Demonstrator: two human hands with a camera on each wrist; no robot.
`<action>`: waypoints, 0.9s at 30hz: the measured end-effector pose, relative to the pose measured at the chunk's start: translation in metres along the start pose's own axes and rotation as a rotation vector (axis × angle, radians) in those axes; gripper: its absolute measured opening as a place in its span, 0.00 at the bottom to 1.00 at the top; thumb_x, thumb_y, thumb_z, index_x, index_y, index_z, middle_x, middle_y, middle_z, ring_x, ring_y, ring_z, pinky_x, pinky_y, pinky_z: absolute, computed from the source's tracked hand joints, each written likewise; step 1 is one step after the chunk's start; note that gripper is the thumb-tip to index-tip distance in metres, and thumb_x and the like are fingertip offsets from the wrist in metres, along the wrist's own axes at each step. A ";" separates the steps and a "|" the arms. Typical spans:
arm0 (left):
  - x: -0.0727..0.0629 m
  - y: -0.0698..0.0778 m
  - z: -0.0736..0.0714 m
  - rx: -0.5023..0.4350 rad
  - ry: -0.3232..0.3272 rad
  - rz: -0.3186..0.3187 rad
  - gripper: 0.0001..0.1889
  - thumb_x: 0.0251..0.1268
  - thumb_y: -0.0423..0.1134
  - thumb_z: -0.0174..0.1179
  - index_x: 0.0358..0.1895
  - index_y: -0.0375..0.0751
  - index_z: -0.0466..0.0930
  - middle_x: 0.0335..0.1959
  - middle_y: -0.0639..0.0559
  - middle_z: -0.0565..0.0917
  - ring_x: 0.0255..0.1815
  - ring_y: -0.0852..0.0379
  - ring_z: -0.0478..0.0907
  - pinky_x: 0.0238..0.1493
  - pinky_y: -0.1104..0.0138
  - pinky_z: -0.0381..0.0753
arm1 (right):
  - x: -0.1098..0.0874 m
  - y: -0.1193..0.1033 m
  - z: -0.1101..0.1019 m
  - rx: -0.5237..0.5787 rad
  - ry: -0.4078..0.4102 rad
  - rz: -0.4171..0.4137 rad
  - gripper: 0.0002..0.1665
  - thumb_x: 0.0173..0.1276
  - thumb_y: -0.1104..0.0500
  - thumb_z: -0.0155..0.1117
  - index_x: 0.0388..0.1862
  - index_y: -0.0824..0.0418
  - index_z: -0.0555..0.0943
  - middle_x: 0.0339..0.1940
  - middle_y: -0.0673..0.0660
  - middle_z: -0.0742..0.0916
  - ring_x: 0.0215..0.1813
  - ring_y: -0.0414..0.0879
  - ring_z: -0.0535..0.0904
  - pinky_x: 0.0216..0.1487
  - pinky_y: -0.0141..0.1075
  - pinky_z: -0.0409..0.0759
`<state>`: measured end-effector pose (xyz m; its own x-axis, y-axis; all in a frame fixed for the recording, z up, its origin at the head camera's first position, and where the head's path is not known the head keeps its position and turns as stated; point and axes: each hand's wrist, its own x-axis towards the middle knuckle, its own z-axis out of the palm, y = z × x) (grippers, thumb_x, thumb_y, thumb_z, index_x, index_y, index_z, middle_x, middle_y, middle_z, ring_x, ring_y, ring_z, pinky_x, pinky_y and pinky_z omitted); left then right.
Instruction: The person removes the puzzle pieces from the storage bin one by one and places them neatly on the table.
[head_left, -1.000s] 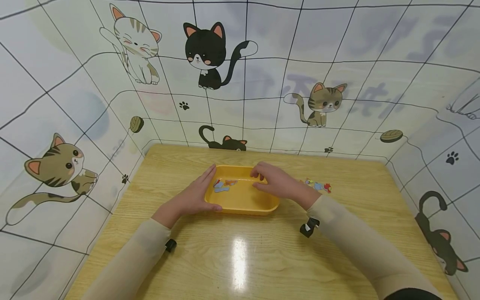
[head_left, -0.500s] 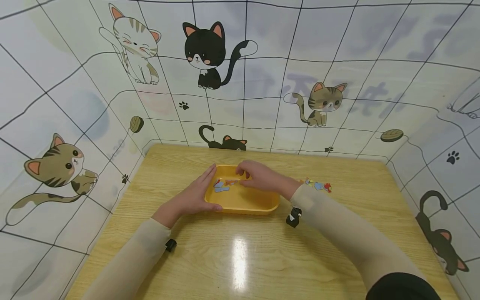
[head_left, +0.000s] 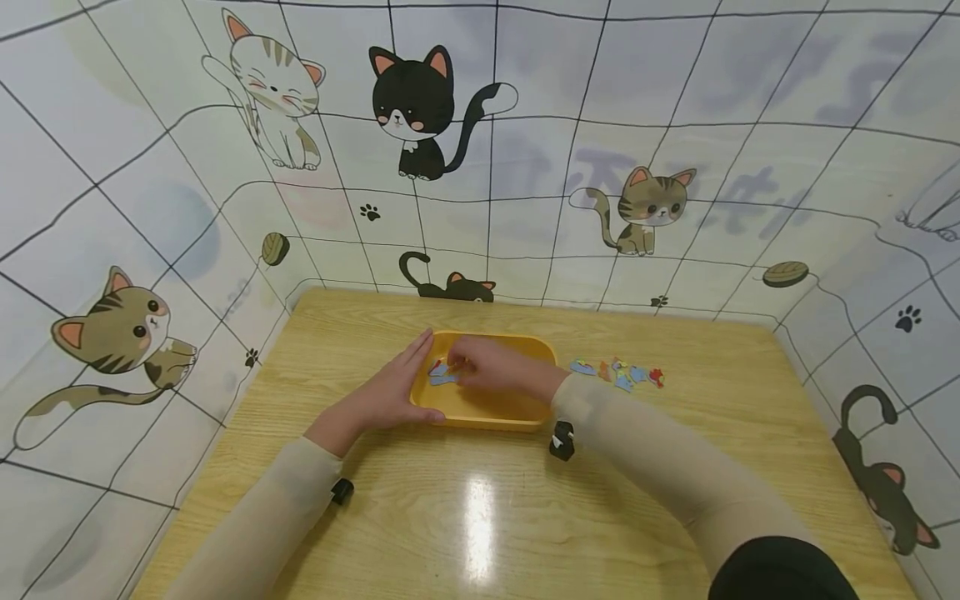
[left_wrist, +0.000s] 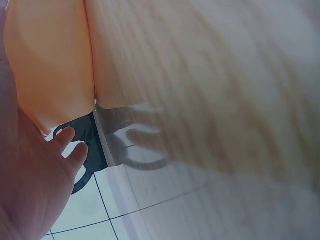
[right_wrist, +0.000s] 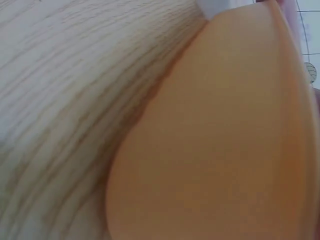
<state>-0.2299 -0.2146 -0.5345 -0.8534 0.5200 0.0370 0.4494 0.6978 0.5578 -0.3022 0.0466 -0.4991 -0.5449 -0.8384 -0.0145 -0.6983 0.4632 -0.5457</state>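
In the head view a yellow rectangular tray (head_left: pixel 487 421) sits on the wooden table. My left hand (head_left: pixel 386 392) rests along its left end, fingers extended toward the far corner and the thumb at the near rim. Inside, near that end, lie small flat light-blue cutout pieces (head_left: pixel 442 380). My right hand (head_left: pixel 491 364) reaches down into the tray beside them, its fingertips bent toward the bottom; I cannot tell whether they grip a piece. The left wrist view shows the tray's outer wall (left_wrist: pixel 52 60) beside the left hand; in the right wrist view the wall (right_wrist: pixel 210 125) hides the right fingers.
Several flat cutouts lie on the table right of the tray, among them a blue piece (head_left: pixel 582 367), an orange piece (head_left: pixel 604 371) and a red piece (head_left: pixel 656 377). A cat-printed wall covering (head_left: pixel 525 167) encloses the table's back and sides.
My right hand has moved left across the tray and down to the pieces at its left end, uncovering more cutouts on the table. My left hand has stayed in place.
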 end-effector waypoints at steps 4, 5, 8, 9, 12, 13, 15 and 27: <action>0.001 0.000 0.000 0.013 0.004 0.013 0.76 0.57 0.78 0.74 0.93 0.40 0.35 0.94 0.46 0.39 0.93 0.43 0.42 0.87 0.43 0.54 | 0.003 0.001 0.008 -0.017 -0.008 0.016 0.16 0.74 0.62 0.76 0.58 0.63 0.85 0.51 0.53 0.85 0.49 0.46 0.79 0.57 0.39 0.82; 0.001 0.000 0.000 0.014 0.003 0.013 0.76 0.57 0.78 0.74 0.93 0.40 0.35 0.94 0.46 0.39 0.93 0.43 0.41 0.87 0.43 0.54 | 0.004 0.001 0.010 -0.019 -0.005 0.021 0.16 0.74 0.62 0.76 0.57 0.62 0.85 0.50 0.53 0.85 0.49 0.46 0.79 0.56 0.39 0.82; 0.000 0.001 0.000 0.015 -0.003 0.008 0.76 0.58 0.77 0.75 0.93 0.41 0.34 0.94 0.46 0.38 0.93 0.42 0.42 0.87 0.43 0.54 | 0.007 0.003 0.016 -0.039 0.006 0.028 0.14 0.73 0.62 0.75 0.55 0.61 0.85 0.49 0.52 0.86 0.48 0.46 0.79 0.54 0.39 0.82; 0.000 0.001 -0.001 0.013 -0.004 0.008 0.75 0.58 0.77 0.75 0.93 0.41 0.34 0.94 0.45 0.38 0.93 0.42 0.42 0.87 0.43 0.54 | 0.007 0.005 0.018 -0.048 0.009 0.030 0.13 0.73 0.62 0.75 0.54 0.61 0.85 0.49 0.52 0.86 0.47 0.45 0.80 0.55 0.38 0.82; 0.000 0.002 -0.001 0.017 -0.007 0.001 0.75 0.59 0.76 0.75 0.93 0.43 0.34 0.94 0.46 0.38 0.93 0.43 0.42 0.87 0.43 0.54 | 0.009 0.007 0.023 -0.070 0.011 0.035 0.12 0.74 0.62 0.74 0.54 0.61 0.86 0.48 0.52 0.87 0.48 0.45 0.80 0.56 0.38 0.82; 0.000 0.002 -0.001 0.018 -0.008 0.000 0.75 0.59 0.76 0.75 0.93 0.43 0.34 0.94 0.46 0.38 0.93 0.43 0.42 0.87 0.44 0.54 | 0.009 0.007 0.025 -0.071 0.012 0.035 0.12 0.74 0.62 0.74 0.54 0.61 0.86 0.48 0.52 0.87 0.48 0.45 0.80 0.56 0.39 0.82; 0.001 0.003 0.000 0.017 -0.005 0.000 0.75 0.59 0.75 0.75 0.93 0.42 0.34 0.94 0.46 0.38 0.93 0.44 0.42 0.87 0.44 0.55 | 0.009 0.007 0.026 -0.068 0.014 0.032 0.12 0.74 0.63 0.74 0.53 0.61 0.86 0.47 0.52 0.87 0.48 0.46 0.81 0.57 0.40 0.83; -0.001 0.001 0.000 0.009 -0.006 0.008 0.75 0.59 0.76 0.75 0.93 0.43 0.34 0.94 0.47 0.38 0.93 0.44 0.41 0.87 0.42 0.55 | 0.015 0.006 0.028 -0.066 -0.059 -0.023 0.22 0.75 0.61 0.76 0.66 0.60 0.86 0.49 0.50 0.88 0.49 0.44 0.82 0.56 0.37 0.83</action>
<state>-0.2289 -0.2147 -0.5338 -0.8480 0.5288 0.0366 0.4588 0.6977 0.5501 -0.3020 0.0285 -0.5265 -0.5013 -0.8636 -0.0534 -0.7405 0.4602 -0.4898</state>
